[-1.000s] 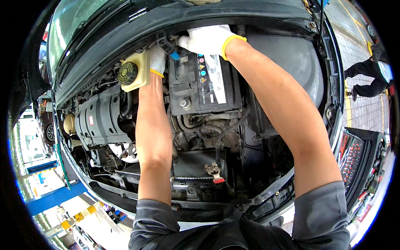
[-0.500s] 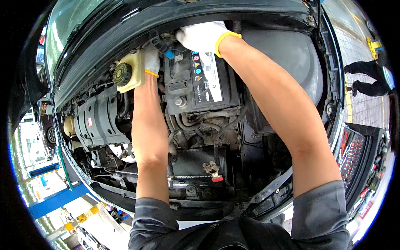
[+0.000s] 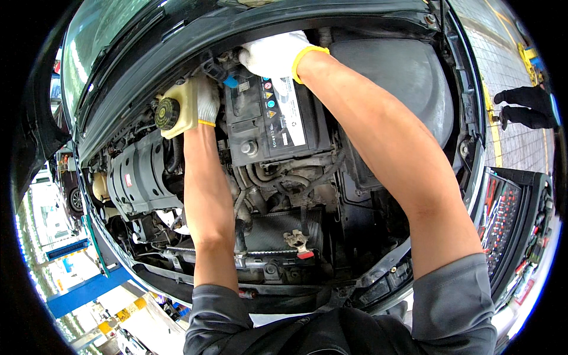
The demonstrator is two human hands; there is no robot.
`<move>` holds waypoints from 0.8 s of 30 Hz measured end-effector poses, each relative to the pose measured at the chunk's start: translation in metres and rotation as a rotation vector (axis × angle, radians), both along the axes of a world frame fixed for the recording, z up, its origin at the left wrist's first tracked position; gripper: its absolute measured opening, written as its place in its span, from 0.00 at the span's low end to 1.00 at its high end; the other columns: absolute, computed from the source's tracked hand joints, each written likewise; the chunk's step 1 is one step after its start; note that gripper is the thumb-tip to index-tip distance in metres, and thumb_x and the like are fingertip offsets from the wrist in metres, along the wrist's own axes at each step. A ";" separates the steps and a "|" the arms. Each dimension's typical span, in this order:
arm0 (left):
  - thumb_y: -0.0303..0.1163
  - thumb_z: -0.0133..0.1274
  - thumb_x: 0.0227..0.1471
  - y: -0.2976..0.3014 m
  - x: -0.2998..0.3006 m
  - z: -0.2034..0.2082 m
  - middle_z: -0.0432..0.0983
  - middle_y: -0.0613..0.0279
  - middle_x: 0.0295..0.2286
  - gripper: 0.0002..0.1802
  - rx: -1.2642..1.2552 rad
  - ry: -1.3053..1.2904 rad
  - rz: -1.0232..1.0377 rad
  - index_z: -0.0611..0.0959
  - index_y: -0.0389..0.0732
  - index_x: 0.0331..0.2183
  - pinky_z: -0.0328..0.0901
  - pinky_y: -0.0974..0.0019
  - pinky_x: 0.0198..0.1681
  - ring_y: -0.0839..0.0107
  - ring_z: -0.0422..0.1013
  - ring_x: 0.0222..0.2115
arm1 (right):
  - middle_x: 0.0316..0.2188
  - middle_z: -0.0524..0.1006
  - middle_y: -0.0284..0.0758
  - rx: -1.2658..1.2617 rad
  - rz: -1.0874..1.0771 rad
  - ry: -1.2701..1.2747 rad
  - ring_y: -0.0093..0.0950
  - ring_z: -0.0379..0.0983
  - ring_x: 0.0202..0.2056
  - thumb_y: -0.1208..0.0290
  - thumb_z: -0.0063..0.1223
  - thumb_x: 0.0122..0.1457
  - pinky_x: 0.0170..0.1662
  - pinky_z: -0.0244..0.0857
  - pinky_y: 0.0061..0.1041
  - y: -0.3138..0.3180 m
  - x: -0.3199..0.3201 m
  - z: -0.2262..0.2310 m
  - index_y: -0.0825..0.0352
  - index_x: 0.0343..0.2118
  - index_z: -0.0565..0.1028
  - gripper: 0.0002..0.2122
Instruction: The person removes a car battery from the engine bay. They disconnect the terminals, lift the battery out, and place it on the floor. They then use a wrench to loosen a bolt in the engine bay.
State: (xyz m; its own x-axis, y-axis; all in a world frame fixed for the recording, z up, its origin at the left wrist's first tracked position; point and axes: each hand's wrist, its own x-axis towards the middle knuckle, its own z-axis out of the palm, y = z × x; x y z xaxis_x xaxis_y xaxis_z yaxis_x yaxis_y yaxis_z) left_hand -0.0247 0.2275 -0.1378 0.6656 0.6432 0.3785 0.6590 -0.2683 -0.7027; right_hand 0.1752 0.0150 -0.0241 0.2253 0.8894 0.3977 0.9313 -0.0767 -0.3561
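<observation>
A black car battery [image 3: 247, 127] with a white label sits upright in the engine bay, with a bare round post at its near left corner. My right hand [image 3: 273, 54], in a white glove with a yellow cuff, is curled over its far end. What those fingers grip is hidden. My left hand [image 3: 207, 100], gloved likewise, reaches down between the battery and a cream fluid reservoir [image 3: 188, 112] with a black cap [image 3: 167, 113]. Its fingers are out of sight. A blue-ended connector [image 3: 229, 80] lies at the battery's far left corner, between my hands.
The black engine cover [image 3: 139, 171] lies left, and a large black plastic housing [image 3: 396, 83] right. Near me, a metal cable clamp with a red tab [image 3: 297, 241] rests above the radiator area. A tool tray [image 3: 500, 213] stands outside at right; another person's legs [image 3: 523, 106] show beyond.
My left hand has drawn back slightly toward me, so more of its glove shows. The right hand stays at the battery's far end. The whole view has shifted a little.
</observation>
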 end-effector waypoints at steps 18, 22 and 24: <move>0.38 0.51 0.70 -0.053 0.011 0.044 0.73 0.52 0.64 0.27 -0.346 -0.184 -0.132 0.76 0.39 0.65 0.58 0.56 0.72 0.57 0.68 0.64 | 0.53 0.84 0.43 -0.151 -0.008 0.114 0.45 0.80 0.55 0.47 0.58 0.63 0.60 0.73 0.45 -0.017 0.000 0.023 0.56 0.55 0.84 0.23; 0.37 0.52 0.70 -0.047 0.018 0.043 0.75 0.51 0.62 0.25 -0.391 -0.242 -0.197 0.77 0.38 0.63 0.62 0.56 0.69 0.57 0.70 0.62 | 0.53 0.84 0.43 -0.094 -0.034 0.093 0.45 0.79 0.56 0.48 0.57 0.63 0.60 0.73 0.45 -0.014 0.001 0.016 0.56 0.55 0.84 0.23; 0.35 0.52 0.68 -0.046 0.021 0.040 0.77 0.51 0.59 0.23 -0.353 -0.230 -0.212 0.78 0.39 0.61 0.64 0.56 0.67 0.56 0.72 0.59 | 0.53 0.84 0.43 -0.064 -0.048 0.087 0.45 0.79 0.56 0.48 0.57 0.64 0.61 0.72 0.45 -0.011 0.003 0.011 0.56 0.55 0.84 0.23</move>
State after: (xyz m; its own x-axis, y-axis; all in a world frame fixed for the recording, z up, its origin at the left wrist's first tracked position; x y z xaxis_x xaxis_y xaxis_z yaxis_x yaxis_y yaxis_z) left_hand -0.0038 0.1816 -0.0977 0.7208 0.6178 0.3143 0.6916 -0.6100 -0.3867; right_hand 0.1783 0.0042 -0.0135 0.2999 0.8997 0.3172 0.8917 -0.1462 -0.4283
